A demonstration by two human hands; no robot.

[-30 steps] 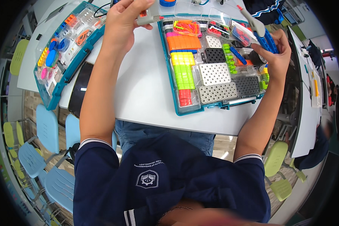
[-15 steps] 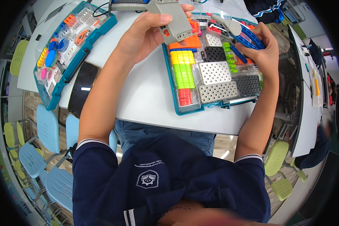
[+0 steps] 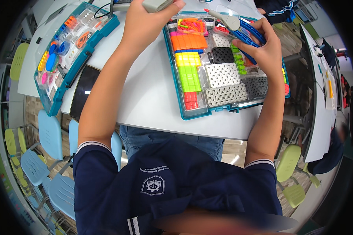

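The white table (image 3: 145, 103) spreads beneath it all, and here's the big parts box (image 3: 196, 116), well stocked, under the right hand (image 3: 268, 47); a second box (image 3: 59, 102) lies well left of the left hand (image 3: 147, 25). The right fingers grip a blue-and-grey piece (image 3: 232, 22)! The left hand clutches a grey block (image 3: 157, 4), partly cut off. Held pieces: apart, unjoined; what's left, I can't tell.
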